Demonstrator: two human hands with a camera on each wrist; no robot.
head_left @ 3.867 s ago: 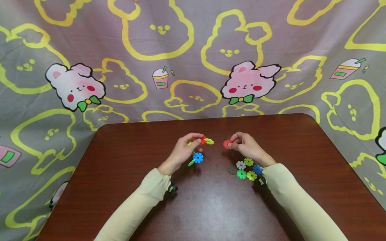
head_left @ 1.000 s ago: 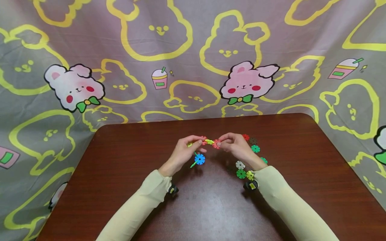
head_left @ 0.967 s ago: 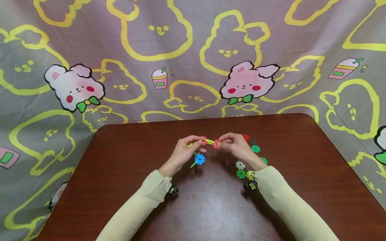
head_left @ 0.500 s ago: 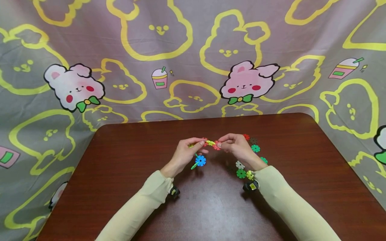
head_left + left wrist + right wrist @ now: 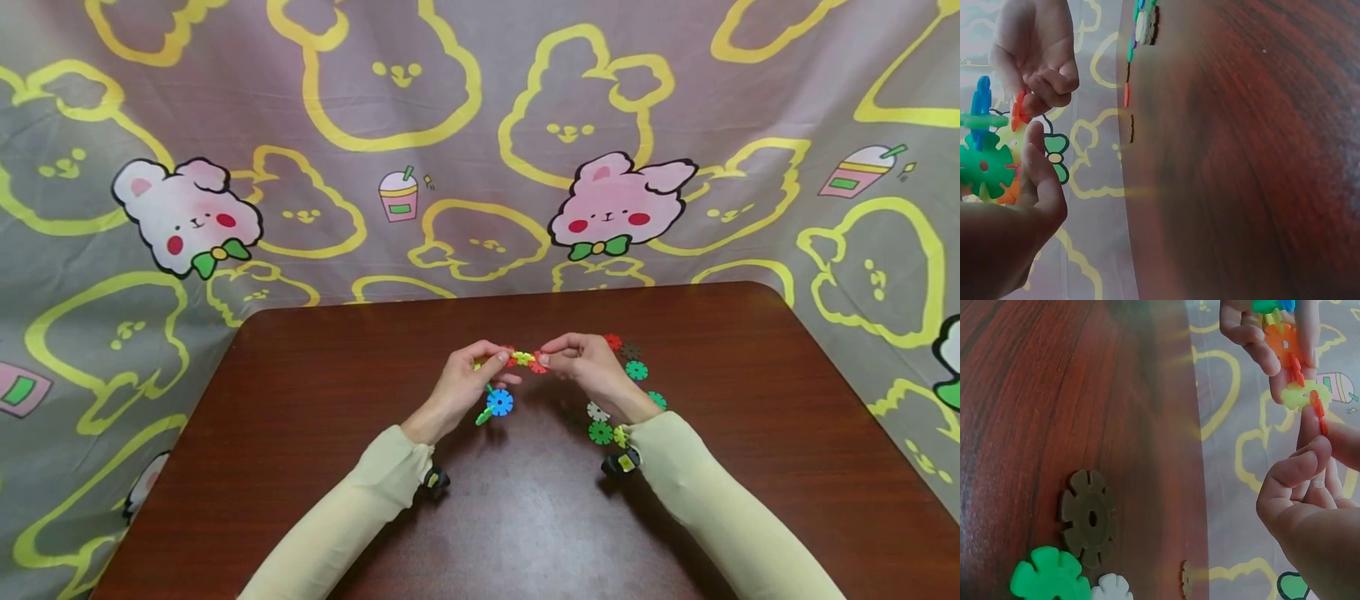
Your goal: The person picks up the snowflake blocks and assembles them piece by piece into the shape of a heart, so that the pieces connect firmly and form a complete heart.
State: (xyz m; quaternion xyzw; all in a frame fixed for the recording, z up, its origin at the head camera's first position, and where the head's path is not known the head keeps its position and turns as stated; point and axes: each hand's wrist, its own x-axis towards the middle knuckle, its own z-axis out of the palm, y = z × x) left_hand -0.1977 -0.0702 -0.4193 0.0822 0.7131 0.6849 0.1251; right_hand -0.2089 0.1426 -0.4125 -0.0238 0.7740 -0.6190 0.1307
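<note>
While the left hand pinches the linked chain of slotted discs between thumb and fingers above the surface, a green disc and a blue disc hang at one end, just below those fingers. Past the thumb, the other end points rightward, roughly level — an orange disc, an inner red disc, then a yellow disc in the gap between the hands. Directly right of the yellow disc, meeting its rim, stands the end red disc, set crosswise: the right wrist view shows the red edge-on, the yellow by its face. Slot against slot along that left-right line is the relation that counts, and the right hand is nearer, pinching the end red disc. Whether the slots are seated, I cannot tell. Farther right, loose discs lie around the right wrist — red, brown, green, white and yellow — apart from the chain.
</note>
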